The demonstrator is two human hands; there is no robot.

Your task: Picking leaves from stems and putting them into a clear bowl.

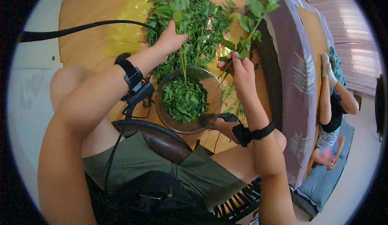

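A bunch of leafy green stems (178, 15) is in the grip of my left hand (172, 40), above the far rim of a clear bowl; its bare stalks hang down to the bowl. My right hand (241, 67) pinches a single leafy stem (254, 28) right of the bowl, leaves pointing up and away. Loose green leaves (185, 99) lie in the transparent bowl (213, 109), between my knees. Beyond it, a large heap of leafy stems (200, 21) rests on a yellow plastic sheet (130, 18) on the floor.
Bare stalks (233, 99) lie on the floor right of the bowl. A bed with a patterned purple cover (291, 82) stands along the right side, and another person (332, 103) lies on it. A black cable (91, 26) crosses at upper left. A white cabinet (27, 103) stands left.
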